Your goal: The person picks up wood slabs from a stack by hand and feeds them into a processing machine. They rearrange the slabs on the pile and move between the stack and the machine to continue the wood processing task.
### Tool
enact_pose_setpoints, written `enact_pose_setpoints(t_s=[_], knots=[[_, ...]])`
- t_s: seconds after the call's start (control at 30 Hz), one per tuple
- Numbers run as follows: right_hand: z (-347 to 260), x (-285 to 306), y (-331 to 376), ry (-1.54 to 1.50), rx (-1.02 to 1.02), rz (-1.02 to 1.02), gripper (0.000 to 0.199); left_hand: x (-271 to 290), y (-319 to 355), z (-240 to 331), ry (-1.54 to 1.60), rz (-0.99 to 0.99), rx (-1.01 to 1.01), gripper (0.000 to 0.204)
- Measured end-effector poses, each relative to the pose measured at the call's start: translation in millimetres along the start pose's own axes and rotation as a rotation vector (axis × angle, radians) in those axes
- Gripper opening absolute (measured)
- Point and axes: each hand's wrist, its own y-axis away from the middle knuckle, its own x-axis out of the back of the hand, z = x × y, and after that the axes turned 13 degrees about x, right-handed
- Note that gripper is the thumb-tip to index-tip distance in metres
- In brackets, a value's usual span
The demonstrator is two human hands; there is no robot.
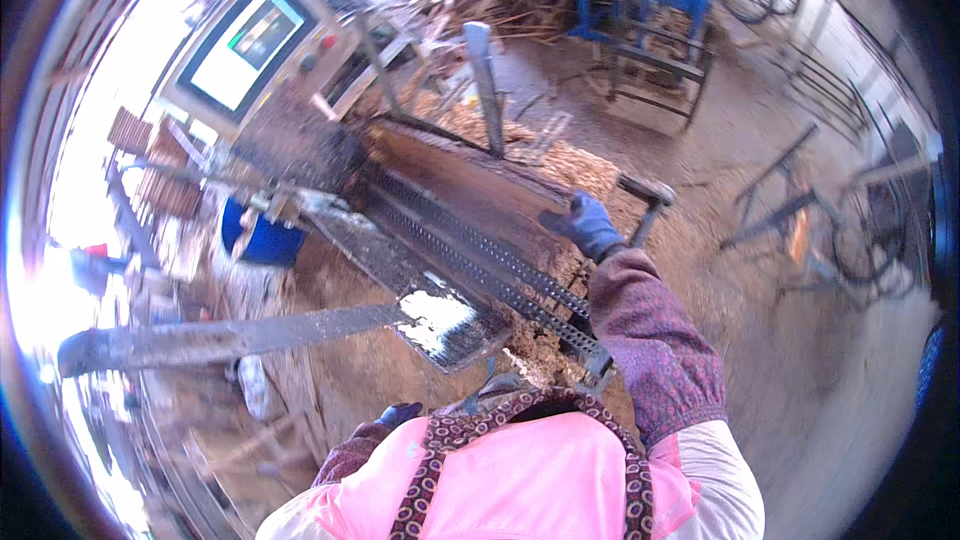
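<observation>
My right hand, in a blue glove, grips the near end of a long brown wooden board that lies on edge along a metal sawing machine bed. My left hand, also gloved in blue, hangs low by my pink apron and seems to hold nothing; its fingers are partly hidden. A perforated metal rail runs beside the board toward me. An upright grey post stands behind the board.
A control panel with a lit screen stands at the far left. A blue barrel sits below it. A blue metal frame and wood scraps lie at the back. Metal stands are to the right. Sawdust covers the floor.
</observation>
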Motion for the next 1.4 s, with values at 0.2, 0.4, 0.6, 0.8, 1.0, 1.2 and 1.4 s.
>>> enact_pose_setpoints(t_s=[0.2,0.4,0.6,0.8,1.0,1.2,1.4], knots=[[6.2,-11.4,-5.1,-0.558,0.195,-0.074,0.041,-150.7,38.0,-70.7,0.24,-0.105,0.094,0.028],[-81.7,34.0,37.4,0.273,0.959,-0.149,0.046,-259.9,61.8,-51.5,0.39,0.017,-0.4,0.038],[-31.6,80.7,113.3,0.331,0.998,-0.785,0.031,-312.2,47.3,-88.2,0.889,-0.116,-0.255,0.037],[-59.0,71.1,175.2,0.059,0.932,-0.917,0.03,-391.7,37.7,-171.9,0.602,0.183,-0.28,0.038],[-63.1,22.1,222.9,-0.147,1.095,-1.392,0.032,-480.6,92.1,-166.7,1.146,0.377,-0.142,0.041],[-58.7,-34.8,254.7,-0.281,1.295,-1.793,0.034,-662.7,170.6,-179.2,1.612,0.517,-0.065,0.035],[-89.7,-78.5,326.4,-0.304,1.595,-2.004,0.038,-869.4,241.5,-182.0,2.231,0.429,0.383,0.03]])
